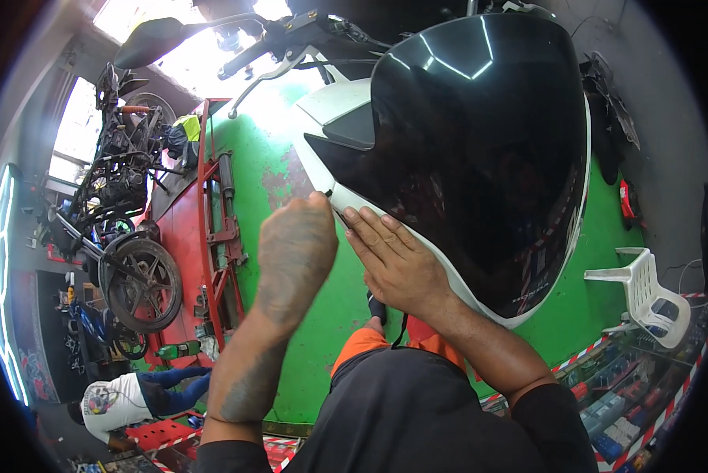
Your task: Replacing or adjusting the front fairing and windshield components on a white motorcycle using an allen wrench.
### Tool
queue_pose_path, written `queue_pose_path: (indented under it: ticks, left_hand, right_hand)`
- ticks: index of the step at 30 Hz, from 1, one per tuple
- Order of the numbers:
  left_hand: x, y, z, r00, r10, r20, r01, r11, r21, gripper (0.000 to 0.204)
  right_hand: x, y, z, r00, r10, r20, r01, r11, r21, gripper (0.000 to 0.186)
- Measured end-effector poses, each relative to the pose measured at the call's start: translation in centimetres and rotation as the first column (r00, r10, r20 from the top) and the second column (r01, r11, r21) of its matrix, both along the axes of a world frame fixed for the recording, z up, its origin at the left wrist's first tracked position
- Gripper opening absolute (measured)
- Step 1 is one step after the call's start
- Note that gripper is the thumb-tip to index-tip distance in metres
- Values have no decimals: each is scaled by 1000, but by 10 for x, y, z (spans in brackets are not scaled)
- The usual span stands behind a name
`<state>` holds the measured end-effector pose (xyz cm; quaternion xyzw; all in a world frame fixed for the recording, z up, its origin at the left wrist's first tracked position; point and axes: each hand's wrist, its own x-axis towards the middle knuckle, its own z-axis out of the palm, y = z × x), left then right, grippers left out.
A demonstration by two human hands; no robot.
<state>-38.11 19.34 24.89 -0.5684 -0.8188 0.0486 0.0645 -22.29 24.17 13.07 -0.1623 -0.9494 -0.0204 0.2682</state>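
Observation:
A motorcycle front with a large dark windscreen [480, 150] and a white fairing [314, 163] stands before me. My left hand [299, 244] is closed in a fist at the fairing's near left edge. A small dark tip [329, 192] shows beside its knuckles; the rest of whatever it grips is hidden. Just to the right, my right hand [397, 264] lies flat against the white lower edge, its fingers stretched out and pointing up and left. Above the fairing is the handlebar with a brake or clutch lever [271, 79] and a black mirror [150, 42].
On the left, a partly stripped motorcycle [125, 173] rests by a red lift frame [220, 229]. A person in a white shirt [117, 404] is at the lower left. A white plastic chair [646, 296] stands right, near a glass case [630, 410] of parts. The floor [322, 339] is green.

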Motion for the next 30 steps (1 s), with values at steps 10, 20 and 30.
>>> queue_pose_path:
  ticks: [10, 20, 30]
  left_hand:
    - [-57, 28, 42, 884, -202, 421, 311, 927, -208, 24]
    - [-82, 64, 53, 833, -275, 479, 502, 738, -451, 26]
    - [-67, 58, 53, 884, -331, 330, 458, 758, -465, 27]
  right_hand:
    - [2, 2, 1, 1000, 16, 8, -16, 1000, 15, 54]
    - [3, 1, 4, 998, 59, -29, -61, 996, -69, 46]
    - [2, 2, 1, 1000, 23, -7, -23, 999, 33, 47]
